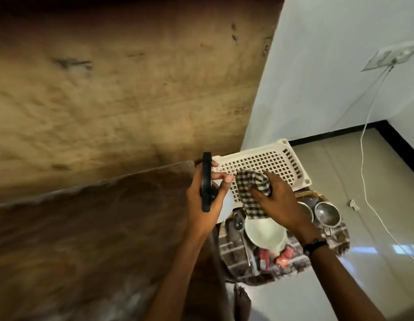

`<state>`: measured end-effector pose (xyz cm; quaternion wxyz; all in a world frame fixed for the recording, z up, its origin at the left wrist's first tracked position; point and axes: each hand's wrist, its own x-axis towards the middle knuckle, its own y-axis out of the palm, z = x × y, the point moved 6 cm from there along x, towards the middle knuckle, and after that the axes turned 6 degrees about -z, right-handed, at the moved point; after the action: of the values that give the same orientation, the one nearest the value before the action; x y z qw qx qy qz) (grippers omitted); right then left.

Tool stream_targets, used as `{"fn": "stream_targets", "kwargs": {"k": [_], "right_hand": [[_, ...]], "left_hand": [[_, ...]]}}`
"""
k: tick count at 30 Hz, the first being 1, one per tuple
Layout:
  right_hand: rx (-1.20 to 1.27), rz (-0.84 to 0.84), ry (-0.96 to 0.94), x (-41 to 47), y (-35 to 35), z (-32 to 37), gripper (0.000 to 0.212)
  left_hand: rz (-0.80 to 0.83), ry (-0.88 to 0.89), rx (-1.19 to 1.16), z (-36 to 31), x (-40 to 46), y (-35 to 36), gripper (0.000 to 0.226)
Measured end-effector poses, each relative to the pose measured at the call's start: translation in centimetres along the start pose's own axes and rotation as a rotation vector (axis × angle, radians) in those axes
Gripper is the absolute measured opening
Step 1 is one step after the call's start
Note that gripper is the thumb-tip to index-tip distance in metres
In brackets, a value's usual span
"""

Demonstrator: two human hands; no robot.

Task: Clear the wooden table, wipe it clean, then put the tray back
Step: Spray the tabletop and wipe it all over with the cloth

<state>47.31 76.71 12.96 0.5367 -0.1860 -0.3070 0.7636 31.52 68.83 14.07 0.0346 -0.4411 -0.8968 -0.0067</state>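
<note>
A cream perforated plastic tray [266,158] is tilted just past the right end of the dark wooden table [90,228]. My left hand [206,205] grips the tray's near-left corner and also holds a flat black object [206,181] upright against the palm. My right hand [275,200] presses a black-and-white checked cloth [252,193] onto the tray's grid; the cloth hangs down over the near edge.
Below the tray, a seat with a checked cover [294,262] holds a white bowl [264,232], two steel bowls [327,213], a spoon [238,223] and red packets [284,256]. A white cable [363,172] runs from a wall socket [391,57] to the tiled floor. My foot [242,302] shows below.
</note>
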Motion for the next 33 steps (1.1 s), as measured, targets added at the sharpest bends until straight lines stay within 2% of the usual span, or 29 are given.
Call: {"fn": "stream_targets", "kwargs": {"k": [3,8,11,14,20,25,33], "right_hand": [[0.085,0.004,0.054,-5.9,2.2,4.9,0.026],[0.301,0.073,0.275,-16.3,7.2,13.4,0.025],[0.433,0.124,0.335,-21.8,9.7,18.6,0.023],[0.494,0.176,0.398,-26.3,11.9,22.7,0.024],[0.566,0.324,0.368,-34.3,15.7,29.8,0.021],[0.541,0.367,0.323,-40.1,18.6,34.1,0.017],[0.529,0.477,0.265,-48.5,23.5,41.2,0.02]], "left_hand": [[0.009,-0.013,0.036,-2.5,-3.6,-6.2,0.044],[-0.047,-0.08,0.056,-5.8,-10.6,-17.7,0.047],[-0.118,-0.11,0.021,-8.4,-14.9,-24.1,0.031],[-0.192,-0.115,0.03,-10.3,-18.8,-30.2,0.028],[-0.314,-0.106,0.083,-13.3,-27.0,-41.1,0.03],[-0.421,-0.126,0.11,-13.7,-34.2,-48.5,0.028],[-0.553,-0.111,0.099,-15.8,-43.3,-56.9,0.022]]}}
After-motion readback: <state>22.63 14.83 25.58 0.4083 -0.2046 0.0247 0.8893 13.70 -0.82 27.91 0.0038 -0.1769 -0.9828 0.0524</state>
